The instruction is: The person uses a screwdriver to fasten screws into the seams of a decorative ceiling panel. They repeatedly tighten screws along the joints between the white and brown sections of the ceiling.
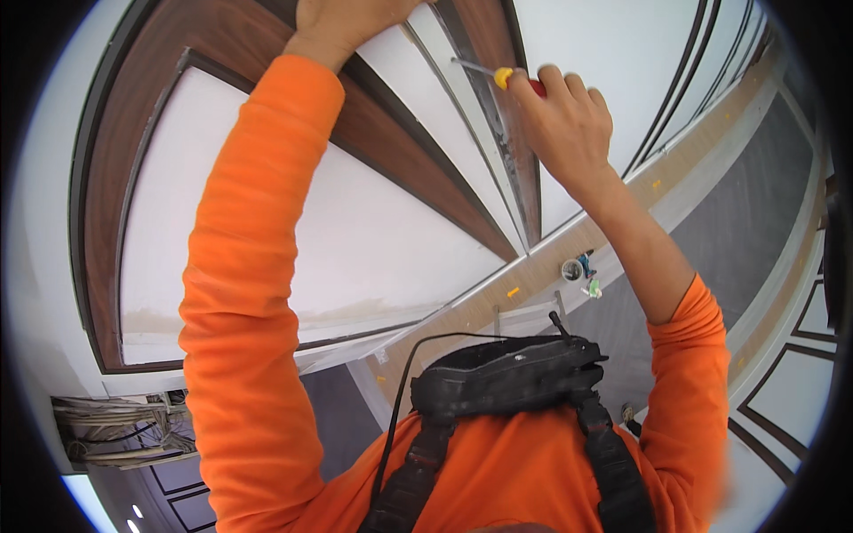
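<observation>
My right hand is closed around the red and yellow handle of a screwdriver. Its metal shaft points up and left, with the tip in front of a narrow dark brown wood-look trim strip with black edges. Up at the top edge, my left hand is over a wider brown trim board; its fingers run out of the picture, so their grip is hidden. White wall panels lie between the brown strips.
Black cables hang down the wall at the right. Below, a small bucket and a blue-and-black tool sit beside a pale wooden ledge. A black bag is strapped to my chest. Bundled wires show at lower left.
</observation>
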Demonstrator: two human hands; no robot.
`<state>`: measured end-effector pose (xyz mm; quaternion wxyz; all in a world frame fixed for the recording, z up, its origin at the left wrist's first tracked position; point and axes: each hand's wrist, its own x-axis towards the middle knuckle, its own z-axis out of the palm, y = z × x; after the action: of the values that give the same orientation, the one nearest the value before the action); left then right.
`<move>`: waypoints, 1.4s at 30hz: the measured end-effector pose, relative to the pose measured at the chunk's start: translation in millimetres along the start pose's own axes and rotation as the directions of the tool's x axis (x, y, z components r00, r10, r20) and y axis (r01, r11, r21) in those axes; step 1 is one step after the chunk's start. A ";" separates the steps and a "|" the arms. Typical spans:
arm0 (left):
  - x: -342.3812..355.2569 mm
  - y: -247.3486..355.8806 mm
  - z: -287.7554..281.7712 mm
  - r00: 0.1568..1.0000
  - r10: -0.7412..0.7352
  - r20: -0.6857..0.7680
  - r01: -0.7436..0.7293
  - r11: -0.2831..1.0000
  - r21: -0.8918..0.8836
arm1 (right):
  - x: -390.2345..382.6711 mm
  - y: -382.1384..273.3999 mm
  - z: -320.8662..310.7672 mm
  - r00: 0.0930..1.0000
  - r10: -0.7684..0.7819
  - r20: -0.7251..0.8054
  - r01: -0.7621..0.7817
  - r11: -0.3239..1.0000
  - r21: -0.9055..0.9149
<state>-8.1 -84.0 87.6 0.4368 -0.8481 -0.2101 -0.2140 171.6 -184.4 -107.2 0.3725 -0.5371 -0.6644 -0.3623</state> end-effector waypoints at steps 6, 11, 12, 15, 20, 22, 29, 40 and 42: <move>-0.4 -4.2 8.8 1.000 0.000 -0.024 0.000 1.000 0.002 | -32.2 -1.6 12.3 0.335 0.185 0.924 -0.805 -0.454 0.383; -11.9 -13.0 5.7 1.000 -0.001 -0.020 0.002 1.000 0.024 | -148.0 -12.7 -23.1 0.032 0.037 0.999 -0.838 -0.543 0.047; -12.8 -10.9 10.2 1.000 -0.008 -0.006 0.008 1.000 0.019 | -174.5 -18.4 -38.7 -0.070 -0.024 0.997 -0.807 -0.586 -0.071; -12.3 -7.8 20.1 1.000 -0.014 0.001 0.014 1.000 0.019 | -226.7 -37.4 -66.2 -0.084 0.157 0.984 -0.819 -0.573 0.021; -20.5 2.6 -2.9 0.971 -0.180 0.158 0.190 0.980 -0.051 | -237.1 -47.7 -146.4 0.007 0.201 0.980 -0.735 -0.663 0.142; -17.9 45.0 -36.6 0.794 -0.282 0.539 0.407 0.905 -0.126 | -244.0 -45.4 -171.4 0.045 0.140 0.989 -0.735 -0.666 0.128; -244.8 373.3 -64.0 0.424 -0.036 0.905 0.717 -0.598 -0.359 | -281.1 -93.5 -208.1 -0.007 -0.082 0.997 -0.762 -0.644 -0.059; -291.4 420.9 -132.9 0.147 -0.236 0.961 0.201 -0.944 -0.263 | -282.1 -126.2 -226.7 0.202 0.048 0.978 -0.978 -0.040 0.204; -286.0 414.5 -132.1 0.023 -0.358 0.933 0.148 -0.922 -0.357 | -251.1 -115.5 -239.6 0.215 0.025 0.976 -0.954 0.220 0.204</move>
<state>-41.1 -461.9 -269.0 -0.6398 -0.2945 -0.4463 -0.5521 119.9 -525.6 -228.5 0.3100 -0.5906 -0.5477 0.5050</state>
